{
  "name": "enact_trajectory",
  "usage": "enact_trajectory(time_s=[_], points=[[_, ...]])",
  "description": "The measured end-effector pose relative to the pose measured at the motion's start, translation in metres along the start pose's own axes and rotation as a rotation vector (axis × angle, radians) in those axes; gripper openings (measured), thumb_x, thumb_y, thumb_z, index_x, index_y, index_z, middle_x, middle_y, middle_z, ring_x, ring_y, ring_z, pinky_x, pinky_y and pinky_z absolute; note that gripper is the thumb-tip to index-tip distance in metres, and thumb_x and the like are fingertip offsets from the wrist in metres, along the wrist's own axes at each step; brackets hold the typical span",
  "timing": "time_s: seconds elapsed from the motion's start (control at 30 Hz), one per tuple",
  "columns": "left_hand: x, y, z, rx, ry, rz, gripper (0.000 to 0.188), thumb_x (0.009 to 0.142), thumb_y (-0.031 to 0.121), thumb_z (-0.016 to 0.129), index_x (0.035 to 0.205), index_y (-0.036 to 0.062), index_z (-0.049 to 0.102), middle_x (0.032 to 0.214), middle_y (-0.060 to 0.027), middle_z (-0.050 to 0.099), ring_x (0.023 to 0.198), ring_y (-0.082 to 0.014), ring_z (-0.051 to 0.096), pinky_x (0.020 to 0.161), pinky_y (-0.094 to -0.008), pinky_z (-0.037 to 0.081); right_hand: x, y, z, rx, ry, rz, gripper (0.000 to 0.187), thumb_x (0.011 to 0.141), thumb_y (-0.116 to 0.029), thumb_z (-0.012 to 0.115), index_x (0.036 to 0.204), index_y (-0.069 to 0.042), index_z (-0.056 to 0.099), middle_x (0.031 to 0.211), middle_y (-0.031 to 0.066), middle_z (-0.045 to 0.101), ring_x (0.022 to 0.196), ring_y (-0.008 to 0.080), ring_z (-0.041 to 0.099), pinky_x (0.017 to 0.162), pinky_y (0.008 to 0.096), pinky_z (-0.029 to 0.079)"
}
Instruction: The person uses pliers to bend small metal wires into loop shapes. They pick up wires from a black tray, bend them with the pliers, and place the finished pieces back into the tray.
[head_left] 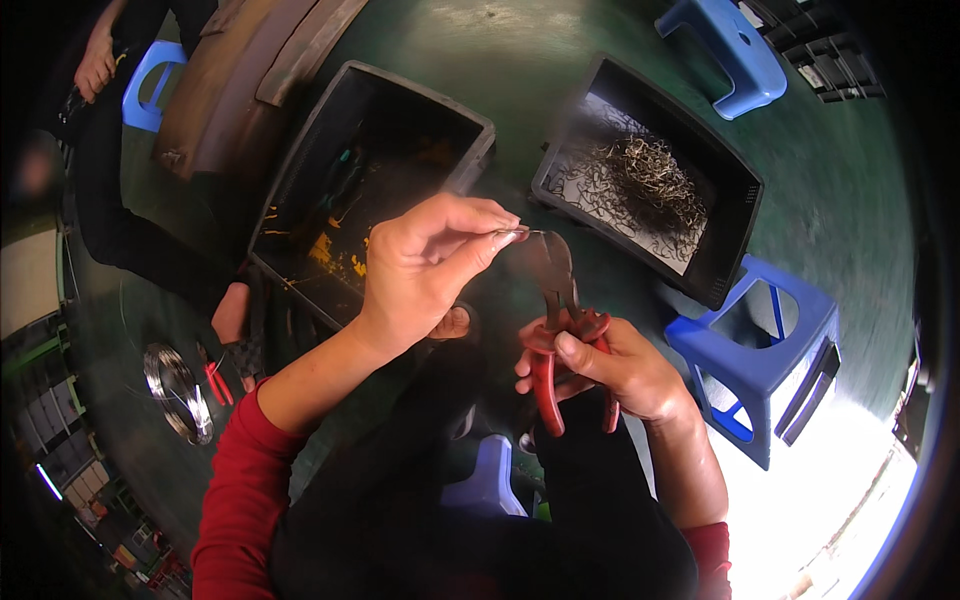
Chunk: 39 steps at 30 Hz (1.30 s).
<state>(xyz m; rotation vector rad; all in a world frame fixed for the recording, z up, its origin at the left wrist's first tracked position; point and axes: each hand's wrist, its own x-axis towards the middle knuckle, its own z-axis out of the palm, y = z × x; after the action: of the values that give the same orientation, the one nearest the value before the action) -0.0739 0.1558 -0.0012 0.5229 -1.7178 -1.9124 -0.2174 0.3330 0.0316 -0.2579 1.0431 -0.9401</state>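
Observation:
Between thumb and forefinger, my left hand (415, 270) pinches a short, thin piece of wire (528, 231). In my right hand (630, 370) is a pair of red-handled pliers (558, 285), jaws pointing up and away from me. The wire's far end meets the tips of the jaws; whether it lies between them I cannot tell. My right fingers wrap around the handles, which stand somewhat apart. Beyond my hands, a heap of small bent wire pieces (650, 180) lies in a black bin (737, 245) at the right.
A second black bin (375, 80), with yellow marks inside, stands at the left. Blue stools (775, 330) are at the right and far right. Left on the floor lie a wire coil (180, 395) and red-handled pliers (214, 380). Another person's leg (130, 235) reaches in from the left.

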Motion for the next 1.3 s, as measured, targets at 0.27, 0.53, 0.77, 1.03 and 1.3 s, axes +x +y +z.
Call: enact_trajectory(time_s=[0.27, 0.53, 0.77, 1.03, 1.3], points=[[-0.002, -0.003, -0.008, 0.210, -0.122, 0.131, 0.021, 0.088, -0.012, 0.059, 0.106, -0.0017, 0.061, 0.110, -0.0162, 0.066, 0.104, -0.0223, 0.066, 0.091, -0.0311, 0.054, 0.001, 0.011, -0.002, -0.075, 0.110, -0.029, 0.037, 0.098, -0.032, 0.059, 0.114, 0.001, 0.059, 0.089, 0.0062, 0.065, 0.081, 0.0132, 0.064, 0.074, 0.0282, 0.052], [0.020, 0.013, -0.009, 0.055, -0.395, -0.500, 0.031, 0.103, 0.018, 0.046, 0.122, -0.0008, 0.061, 0.098, -0.0095, 0.067, 0.093, -0.0171, 0.065, 0.082, -0.0302, 0.052, -0.010, 0.013, -0.008, -0.526, 0.426, -0.078, 0.029, 0.091, -0.027, 0.066, 0.097, 0.001, 0.065, 0.073, 0.0103, 0.064, 0.067, 0.0160, 0.060, 0.066, 0.0318, 0.047], [0.017, 0.023, 0.017, 0.047, -0.453, -0.615, 0.033, 0.102, 0.013, 0.045, 0.131, 0.0044, 0.058, 0.075, -0.0029, 0.063, 0.062, -0.0066, 0.057, 0.054, -0.0215, 0.046, -0.013, 0.011, -0.013, -0.638, 0.500, -0.077, 0.027, 0.089, -0.024, 0.068, 0.094, 0.002, 0.065, 0.067, 0.0120, 0.064, 0.060, 0.0183, 0.060, 0.061, 0.0324, 0.046], [0.003, 0.022, 0.040, 0.122, -0.299, -0.525, 0.033, 0.100, 0.009, 0.043, 0.128, 0.0002, 0.059, 0.065, -0.0014, 0.056, 0.056, -0.0040, 0.047, 0.052, -0.0203, 0.039, -0.006, 0.020, -0.015, -0.703, 0.647, -0.173, 0.022, 0.090, -0.018, 0.068, 0.089, 0.002, 0.058, 0.060, 0.0101, 0.060, 0.054, 0.0122, 0.053, 0.053, 0.0288, 0.041], [-0.005, 0.023, 0.049, 0.157, -0.224, -0.505, 0.030, 0.100, 0.008, 0.045, 0.126, -0.0013, 0.058, 0.065, -0.0007, 0.053, 0.057, -0.0039, 0.046, 0.052, -0.0199, 0.038, 0.001, 0.031, -0.019, -0.750, 0.712, -0.226, 0.024, 0.086, -0.017, 0.073, 0.091, 0.001, 0.057, 0.069, 0.0158, 0.064, 0.064, 0.0320, 0.065, 0.060, 0.0379, 0.050]])
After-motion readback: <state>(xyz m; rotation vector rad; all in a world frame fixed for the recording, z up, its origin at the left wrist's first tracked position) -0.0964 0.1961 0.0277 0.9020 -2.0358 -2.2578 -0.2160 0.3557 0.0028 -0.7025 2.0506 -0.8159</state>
